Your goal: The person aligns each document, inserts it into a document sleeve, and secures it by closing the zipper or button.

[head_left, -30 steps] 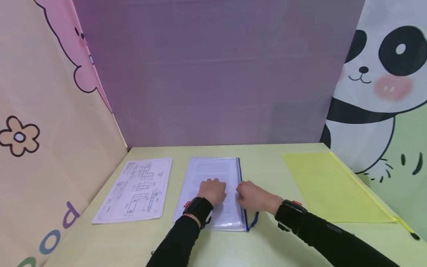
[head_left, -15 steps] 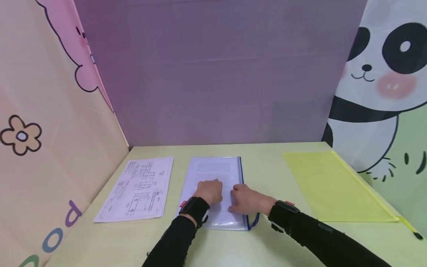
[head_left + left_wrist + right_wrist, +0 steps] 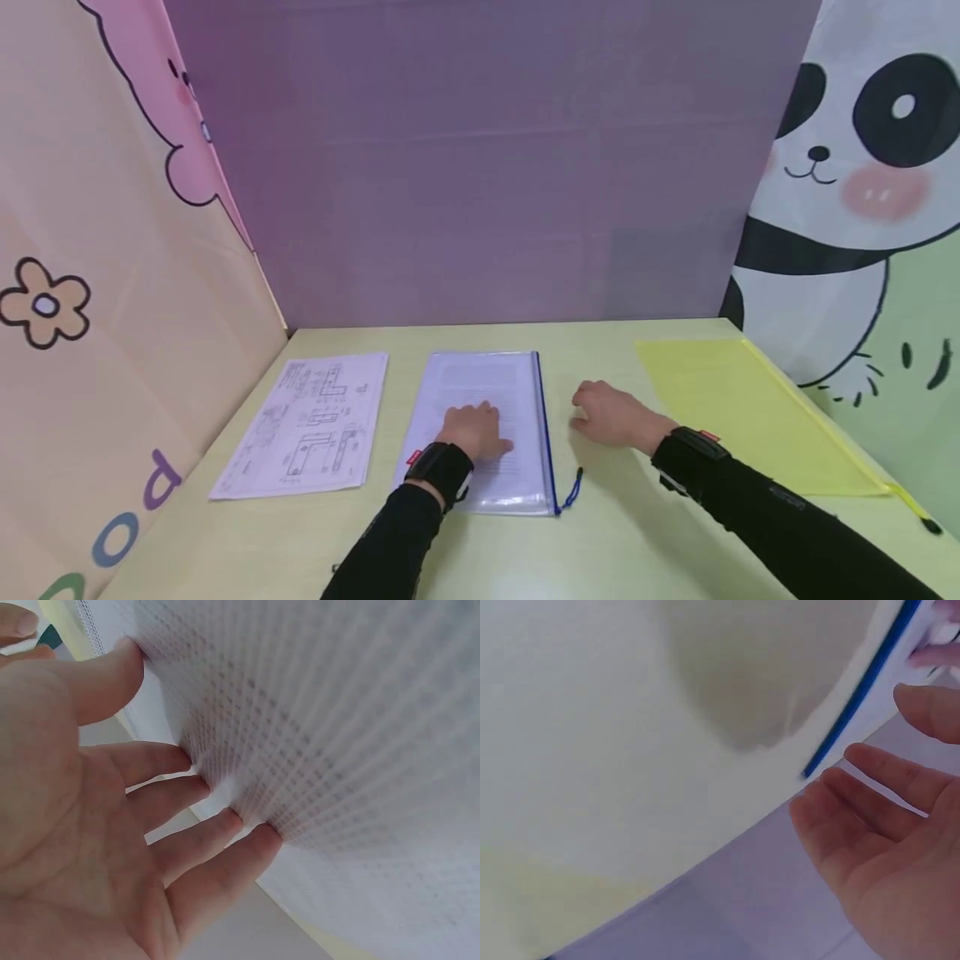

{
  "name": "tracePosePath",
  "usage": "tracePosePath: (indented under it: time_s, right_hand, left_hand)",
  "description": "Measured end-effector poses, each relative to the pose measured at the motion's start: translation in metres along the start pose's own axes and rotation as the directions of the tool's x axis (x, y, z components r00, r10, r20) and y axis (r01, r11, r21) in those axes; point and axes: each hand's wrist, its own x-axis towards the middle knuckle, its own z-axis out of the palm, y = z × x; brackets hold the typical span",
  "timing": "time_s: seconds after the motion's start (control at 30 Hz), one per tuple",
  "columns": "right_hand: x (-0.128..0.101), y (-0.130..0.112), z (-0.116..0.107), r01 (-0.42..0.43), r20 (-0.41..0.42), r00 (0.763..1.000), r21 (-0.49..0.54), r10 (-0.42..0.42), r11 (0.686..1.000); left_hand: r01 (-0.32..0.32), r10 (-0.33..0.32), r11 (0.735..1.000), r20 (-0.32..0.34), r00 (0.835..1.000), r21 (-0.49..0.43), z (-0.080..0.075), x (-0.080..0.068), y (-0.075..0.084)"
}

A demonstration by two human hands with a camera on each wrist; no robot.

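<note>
A clear mesh zip pouch (image 3: 483, 371) with printed sheets inside lies flat in the middle of the table. Its blue zip (image 3: 546, 425) runs down the right side and ends in a blue pull cord (image 3: 573, 490). My left hand (image 3: 472, 431) rests on the pouch; in the left wrist view its spread fingertips (image 3: 259, 844) touch the mesh over the print. My right hand (image 3: 613, 415) is held above the table, right of the pouch and apart from it. Its fingers (image 3: 889, 769) are loosely bent in the right wrist view, with nothing between them.
Printed sheets with technical drawings (image 3: 322, 421) lie left of the pouch. A yellow zip pouch (image 3: 757, 417) lies flat at the table's right side. A purple backdrop (image 3: 487, 167) closes off the back, with printed cloths at both sides.
My right hand moved from the zip edge left onto the pouch, then lifted away to the right, above the table. My left hand stays on the pouch, its thumb now spread out.
</note>
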Motion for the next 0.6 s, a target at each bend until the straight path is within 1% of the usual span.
tracePosePath:
  time_s: [0.07,0.2,0.27,0.33,0.4,0.47,0.53,0.6]
  right_hand:
    - [-0.008,0.022,-0.006,-0.023,-0.022,1.000,-0.047,0.021,0.999]
    - [-0.027,0.066,-0.019,-0.132,-0.035,0.991,-0.112,0.129,0.985]
    - [-0.038,0.088,-0.024,-0.202,-0.030,0.979,-0.118,0.199,0.972]
    - [-0.050,0.109,-0.029,-0.279,0.001,0.960,-0.103,0.280,0.955]
    - [-0.064,0.130,-0.034,-0.366,0.044,0.928,-0.075,0.369,0.928]
    - [-0.079,0.150,-0.037,-0.454,0.086,0.885,-0.053,0.457,0.889]
    - [-0.094,0.166,-0.039,-0.526,0.121,0.842,-0.042,0.526,0.850]
    - [-0.107,0.180,-0.037,-0.597,0.143,0.791,-0.033,0.595,0.802]
  left_hand:
    - [0.004,-0.004,1.000,-0.009,1.000,0.006,0.000,-0.001,0.000]
    - [-0.005,0.006,1.000,-0.028,1.000,0.023,0.001,-0.001,0.000]
    - [-0.009,0.010,0.999,-0.028,1.000,0.033,0.000,-0.001,0.001]
    - [-0.010,0.011,0.999,-0.026,1.000,0.045,0.000,-0.001,0.002]
    - [-0.008,0.009,0.999,-0.020,1.000,0.051,0.000,-0.001,0.003]
    - [-0.007,0.008,0.998,-0.017,1.000,0.056,-0.001,-0.001,0.003]
    - [-0.005,0.005,0.999,-0.016,1.000,0.054,-0.001,-0.002,0.004]
    - [-0.002,0.003,0.999,-0.013,1.000,0.054,-0.002,-0.004,0.005]
